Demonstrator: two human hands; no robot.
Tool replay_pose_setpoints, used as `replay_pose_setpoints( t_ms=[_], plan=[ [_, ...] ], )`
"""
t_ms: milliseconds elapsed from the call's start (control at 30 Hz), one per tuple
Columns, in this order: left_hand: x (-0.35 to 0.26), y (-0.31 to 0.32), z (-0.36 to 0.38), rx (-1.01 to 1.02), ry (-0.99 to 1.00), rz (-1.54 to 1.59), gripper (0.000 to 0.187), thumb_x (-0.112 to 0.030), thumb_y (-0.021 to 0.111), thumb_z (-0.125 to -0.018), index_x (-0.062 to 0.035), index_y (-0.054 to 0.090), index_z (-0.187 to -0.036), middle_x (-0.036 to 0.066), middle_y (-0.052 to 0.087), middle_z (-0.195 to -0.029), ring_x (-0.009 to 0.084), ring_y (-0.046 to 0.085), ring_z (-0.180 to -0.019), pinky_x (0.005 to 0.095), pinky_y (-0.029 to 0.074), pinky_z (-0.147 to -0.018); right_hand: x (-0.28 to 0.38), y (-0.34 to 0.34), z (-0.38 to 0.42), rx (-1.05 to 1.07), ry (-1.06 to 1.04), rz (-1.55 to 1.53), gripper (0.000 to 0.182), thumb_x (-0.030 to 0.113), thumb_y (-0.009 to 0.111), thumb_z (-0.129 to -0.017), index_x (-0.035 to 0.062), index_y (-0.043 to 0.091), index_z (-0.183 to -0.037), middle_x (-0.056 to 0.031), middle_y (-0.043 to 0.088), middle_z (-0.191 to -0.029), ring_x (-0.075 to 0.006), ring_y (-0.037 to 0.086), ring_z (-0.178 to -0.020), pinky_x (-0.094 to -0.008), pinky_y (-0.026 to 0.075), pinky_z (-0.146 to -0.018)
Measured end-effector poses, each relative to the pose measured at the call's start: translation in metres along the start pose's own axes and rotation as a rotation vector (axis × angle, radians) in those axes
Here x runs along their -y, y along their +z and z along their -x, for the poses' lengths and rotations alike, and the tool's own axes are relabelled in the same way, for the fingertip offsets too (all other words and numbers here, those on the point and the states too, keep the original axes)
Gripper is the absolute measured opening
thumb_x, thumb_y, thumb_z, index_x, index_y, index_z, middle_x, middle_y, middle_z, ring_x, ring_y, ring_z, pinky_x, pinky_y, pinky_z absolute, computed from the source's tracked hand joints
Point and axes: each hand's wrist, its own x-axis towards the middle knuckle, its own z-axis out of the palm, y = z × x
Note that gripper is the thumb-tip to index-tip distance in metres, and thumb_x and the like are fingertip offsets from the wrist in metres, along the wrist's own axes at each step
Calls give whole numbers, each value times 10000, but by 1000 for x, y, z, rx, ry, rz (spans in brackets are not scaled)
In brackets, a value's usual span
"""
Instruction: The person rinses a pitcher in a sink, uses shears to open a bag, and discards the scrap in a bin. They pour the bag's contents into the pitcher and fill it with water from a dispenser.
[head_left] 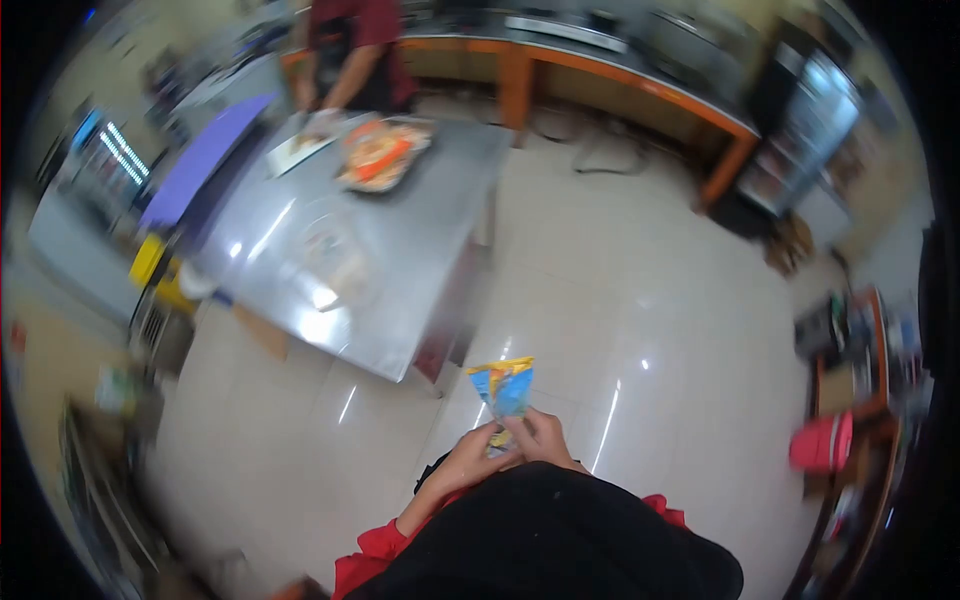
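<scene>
Close to my body, both hands meet around a small blue and yellow plastic packet (pixel 508 386). My left hand (pixel 474 458) is closed on its lower end, where a bit of yellow print shows between the hands. Fingers of my right hand (pixel 540 436) pinch the packet just above that, from the right side. The packet's upper end stands free of the fingers, with a yellow strip along its top edge. Ahead and to the left is a steel table (pixel 400 270), apart from my hands.
A clear plastic bag (pixel 335 258) and a tray of orange and pale food (pixel 382 155) lie on the table. A person (pixel 360 60) works at its far end by a white board (pixel 300 148). A pink bucket (pixel 822 442) stands at right; tiled floor (pixel 640 300) lies ahead.
</scene>
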Motion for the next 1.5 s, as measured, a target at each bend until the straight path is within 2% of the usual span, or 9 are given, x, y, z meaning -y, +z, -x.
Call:
replay_pose_setpoints(
  t_ms=[67, 167, 533, 567, 933, 1067, 1167, 1267, 1500],
  plan=[
    [13, 3, -9, 76, -14, -74, 403, -262, 616, -761, 32, 519, -1018, 214, 576, -942, 327, 568, -870, 352, 434, -749, 1, 0, 11, -80, 97, -75, 259, 272, 573, -813, 27, 588, -896, -134, 587, -667, -199, 584, -582, -288, 439, -543],
    [15, 5, -21, 252, 9, -65, 329, -179, 637, -754, 36, 526, -978, 166, 583, -888, 200, 569, -809, 295, 437, -698, 0, -5, 37, -144, 277, -191, 290, 270, 560, -831, 17, 573, -970, -101, 604, -724, -111, 566, -655, -264, 444, -603],
    [18, 146, -20, 935, 30, 162, 225, -80, 671, -737, -23, 472, -823, 30, 522, -753, 87, 501, -714, 222, 407, -647, -31, 16, 219, -1020, 389, -709, 409, 124, 585, -822, -35, 406, -1153, -108, 543, -1004, -139, 522, -958, -258, 423, -821],
    [11, 158, -19, 977, 34, 140, 212, -90, 667, -745, -30, 466, -777, 21, 524, -726, 71, 494, -704, 213, 401, -634, -34, 17, 227, -1121, 288, -649, 409, 168, 607, -811, -13, 454, -1144, -64, 562, -983, -73, 558, -800, -188, 432, -592],
    [-68, 362, 33, 1431, 196, 19, 213, -172, 632, -788, -5, 503, -763, 14, 506, -678, 65, 471, -711, 220, 394, -652, -24, -82, 397, -1462, 381, -529, 248, 101, 662, -754, -52, 556, -917, -78, 585, -882, -109, 569, -796, -221, 474, -706],
    [-77, 415, 52, 1500, 241, -4, 264, -216, 607, -805, 20, 501, -754, 31, 495, -661, 72, 444, -685, 236, 389, -642, -6, -116, 440, -1486, 615, -510, 215, 70, 689, -720, -22, 570, -874, -61, 577, -794, -116, 566, -792, -224, 472, -693],
    [-91, 450, 61, 1570, 270, -70, 266, -226, 600, -808, 19, 506, -760, 43, 484, -639, 76, 429, -661, 251, 387, -611, -23, -130, 471, -1565, 530, -121, 250, 105, 704, -709, -20, 569, -878, -64, 578, -776, -128, 561, -797, -233, 459, -693],
    [-106, 492, 64, 1667, 312, -70, 284, -243, 592, -815, 23, 502, -770, 52, 467, -641, 78, 418, -657, 259, 383, -590, -32, -150, 496, -1625, 503, -367, 288, 170, 731, -679, -15, 586, -845, -76, 588, -763, -144, 574, -741, -230, 454, -683],
    [-127, 629, 56, 1698, 334, -106, 334, -290, 589, -810, 29, 492, -781, 113, 505, -686, 121, 453, -655, 287, 394, -604, -71, -240, 563, -1651, 638, -237, 183, 86, 683, -714, 4, 530, -771, -49, 538, -727, -108, 512, -714, -246, 418, -671]
  ],
)
